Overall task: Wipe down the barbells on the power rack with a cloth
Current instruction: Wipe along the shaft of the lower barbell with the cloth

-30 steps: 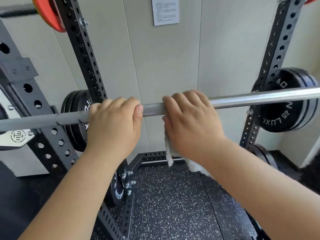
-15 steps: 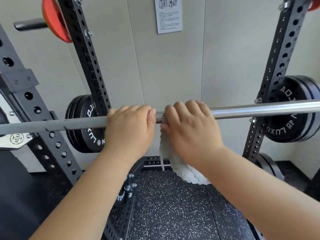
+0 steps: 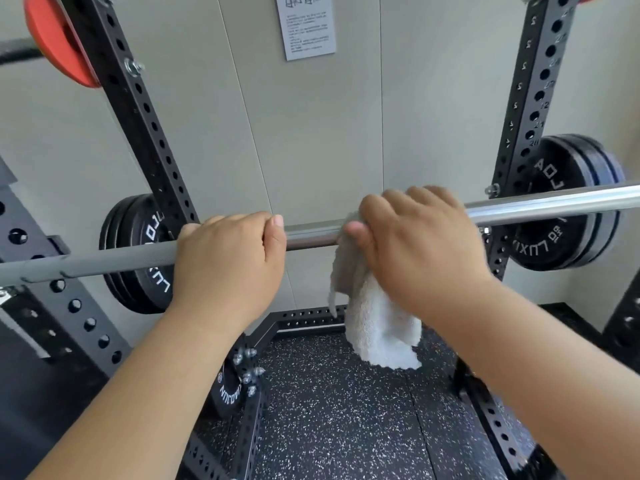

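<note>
A steel barbell (image 3: pixel 540 202) runs across the power rack at chest height, knurled grey on the left, shiny on the right. My left hand (image 3: pixel 228 261) grips the bar from above, left of its middle. My right hand (image 3: pixel 415 244) holds a white terry cloth (image 3: pixel 377 327) wrapped over the bar just right of the middle; the cloth's loose end hangs down below the hand. A short bare stretch of bar shows between the two hands.
Black perforated uprights stand at left (image 3: pixel 138 126) and right (image 3: pixel 533 98). Black weight plates hang behind them at left (image 3: pixel 138 254) and right (image 3: pixel 568 202). A red plate (image 3: pixel 59 39) sits high at the left. A paper notice (image 3: pixel 306 26) is on the wall. Speckled rubber floor (image 3: pixel 346 427) lies below.
My right hand has slid to the right along the bar with the cloth, opening a gap from my left hand. More of the cloth hangs in view.
</note>
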A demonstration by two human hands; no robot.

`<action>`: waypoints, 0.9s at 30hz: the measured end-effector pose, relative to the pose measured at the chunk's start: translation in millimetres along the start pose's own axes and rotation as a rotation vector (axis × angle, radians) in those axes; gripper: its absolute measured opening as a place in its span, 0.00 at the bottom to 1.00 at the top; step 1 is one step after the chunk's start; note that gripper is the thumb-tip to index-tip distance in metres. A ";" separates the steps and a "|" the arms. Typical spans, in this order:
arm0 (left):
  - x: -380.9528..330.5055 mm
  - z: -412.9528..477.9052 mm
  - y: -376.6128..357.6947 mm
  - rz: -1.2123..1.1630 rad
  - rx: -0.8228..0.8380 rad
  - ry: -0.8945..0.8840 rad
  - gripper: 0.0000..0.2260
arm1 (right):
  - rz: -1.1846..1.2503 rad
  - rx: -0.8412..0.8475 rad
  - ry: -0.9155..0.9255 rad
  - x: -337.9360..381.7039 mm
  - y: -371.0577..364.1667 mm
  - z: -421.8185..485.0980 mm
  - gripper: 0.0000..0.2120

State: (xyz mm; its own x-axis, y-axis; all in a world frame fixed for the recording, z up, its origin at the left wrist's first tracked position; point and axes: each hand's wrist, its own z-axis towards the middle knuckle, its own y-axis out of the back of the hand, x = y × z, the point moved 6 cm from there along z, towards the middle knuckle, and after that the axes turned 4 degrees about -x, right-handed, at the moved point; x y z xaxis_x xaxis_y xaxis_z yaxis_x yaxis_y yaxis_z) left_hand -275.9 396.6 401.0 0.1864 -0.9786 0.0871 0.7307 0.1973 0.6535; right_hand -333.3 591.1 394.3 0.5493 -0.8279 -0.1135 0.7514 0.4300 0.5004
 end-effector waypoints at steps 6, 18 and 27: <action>-24.4 10.1 1.5 0.016 -0.115 -0.046 0.21 | -0.091 -0.058 -0.199 -11.3 5.3 -8.4 0.21; -35.3 16.3 1.3 0.005 -0.050 -0.016 0.22 | -0.076 -0.033 -0.199 -42.4 8.6 -6.0 0.23; -35.8 23.9 -0.7 0.031 0.062 0.021 0.24 | 0.020 -0.152 0.091 -9.2 -6.0 5.4 0.23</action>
State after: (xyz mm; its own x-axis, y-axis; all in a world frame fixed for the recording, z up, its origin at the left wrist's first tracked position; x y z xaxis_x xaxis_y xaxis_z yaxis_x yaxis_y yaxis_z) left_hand -298.8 430.2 415.4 0.2227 -0.9705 0.0926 0.6824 0.2230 0.6961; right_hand -344.8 594.2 396.9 0.5905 -0.7853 -0.1858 0.7828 0.5015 0.3684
